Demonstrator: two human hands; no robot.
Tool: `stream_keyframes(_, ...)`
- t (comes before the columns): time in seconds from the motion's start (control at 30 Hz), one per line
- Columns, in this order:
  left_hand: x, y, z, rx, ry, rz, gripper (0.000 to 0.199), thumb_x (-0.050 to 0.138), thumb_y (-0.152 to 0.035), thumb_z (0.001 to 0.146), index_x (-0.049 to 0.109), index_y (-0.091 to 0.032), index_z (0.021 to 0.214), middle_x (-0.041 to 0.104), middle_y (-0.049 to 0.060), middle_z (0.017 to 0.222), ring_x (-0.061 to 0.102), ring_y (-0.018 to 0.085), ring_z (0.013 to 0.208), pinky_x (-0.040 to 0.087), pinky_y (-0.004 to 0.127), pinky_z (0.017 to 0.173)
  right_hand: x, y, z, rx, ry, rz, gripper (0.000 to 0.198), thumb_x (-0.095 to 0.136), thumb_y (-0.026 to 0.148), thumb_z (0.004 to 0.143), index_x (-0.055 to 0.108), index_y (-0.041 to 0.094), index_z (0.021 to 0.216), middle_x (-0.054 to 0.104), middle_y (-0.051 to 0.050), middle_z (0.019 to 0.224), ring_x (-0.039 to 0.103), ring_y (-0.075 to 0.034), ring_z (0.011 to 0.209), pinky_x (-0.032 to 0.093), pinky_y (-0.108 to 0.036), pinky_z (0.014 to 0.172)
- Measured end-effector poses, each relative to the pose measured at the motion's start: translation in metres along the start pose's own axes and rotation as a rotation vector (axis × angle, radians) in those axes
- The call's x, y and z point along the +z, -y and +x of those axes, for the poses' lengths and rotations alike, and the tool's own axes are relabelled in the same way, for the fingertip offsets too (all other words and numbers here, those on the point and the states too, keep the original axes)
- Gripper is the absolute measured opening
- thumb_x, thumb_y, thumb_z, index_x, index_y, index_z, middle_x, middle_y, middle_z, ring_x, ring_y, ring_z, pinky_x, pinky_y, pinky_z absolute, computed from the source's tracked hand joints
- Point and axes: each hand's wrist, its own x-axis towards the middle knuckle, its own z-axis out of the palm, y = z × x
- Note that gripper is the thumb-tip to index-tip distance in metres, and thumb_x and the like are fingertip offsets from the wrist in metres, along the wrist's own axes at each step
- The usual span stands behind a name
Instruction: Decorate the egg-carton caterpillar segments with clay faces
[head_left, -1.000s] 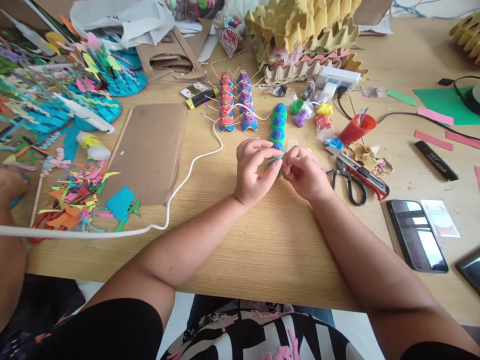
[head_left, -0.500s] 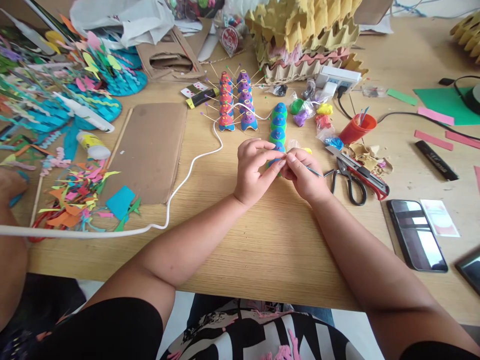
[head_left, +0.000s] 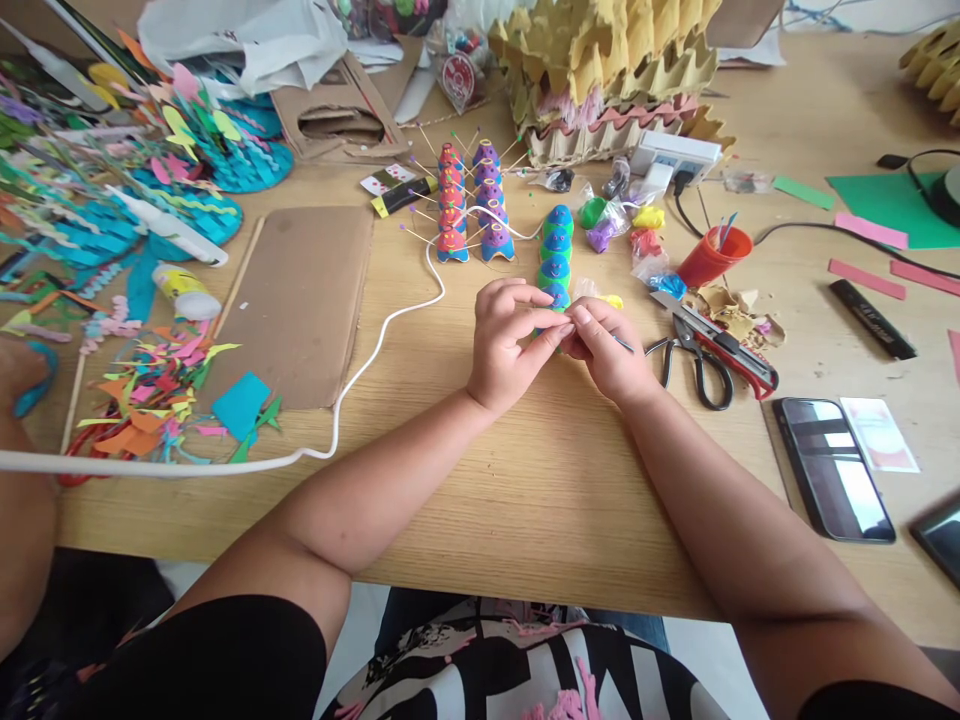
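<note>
Fingers (head_left: pixel 595 332) grip a thin tool (head_left: pixel 623 344); red cup (head_left: pixel 712 264) holds sticks (head_left: pixel 725 235).

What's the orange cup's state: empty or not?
Not empty: thin blue sticks poke above the rim of the orange cup. Anything deeper inside, cannot tell.

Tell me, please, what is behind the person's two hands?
Behind the left hand and right hand runs a row of green-and-blue bumps. Its far bumps show plainly; its near end is mostly covered by the hands, so what lies there cannot be seen.
</note>
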Motion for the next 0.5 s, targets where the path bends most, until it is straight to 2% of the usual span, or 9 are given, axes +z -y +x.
stream_keyframes(0.2, 0.0007, 0.0014, -0.0008, -0.020, 0.016, -0.039, 0.019, 0.071, -0.044, 0.105, 0.083, -0.031, 0.098, 0.072, 0.004, 0.110, 0.061, 0.022, 0.120, 0.051, 0.045, 0.117, 0.0011, 0.0008, -0.0009, 0.021, -0.002, 0.039, 0.056, 0.077, 0.072, 0.092, 0.061, 0.021, 0.073, 0.049, 0.006, 0.061, 0.039, -0.009, 0.054, 0.027, -0.026, 0.053)
stream_keyframes(0.5, -0.0002, -0.0005, 0.0008, -0.070, 0.014, -0.045, 0.025, 0.069, -0.049, 0.106, 0.082, -0.029, 0.097, 0.073, 0.004, 0.104, 0.064, 0.022, 0.117, 0.053, 0.046, 0.116, 0.0043, 0.0008, -0.0016, 0.022, -0.067, 0.022, 0.055, 0.079, 0.072, 0.090, 0.061, 0.022, 0.075, 0.053, 0.005, 0.062, 0.040, -0.010, 0.057, 0.033, -0.026, 0.056)
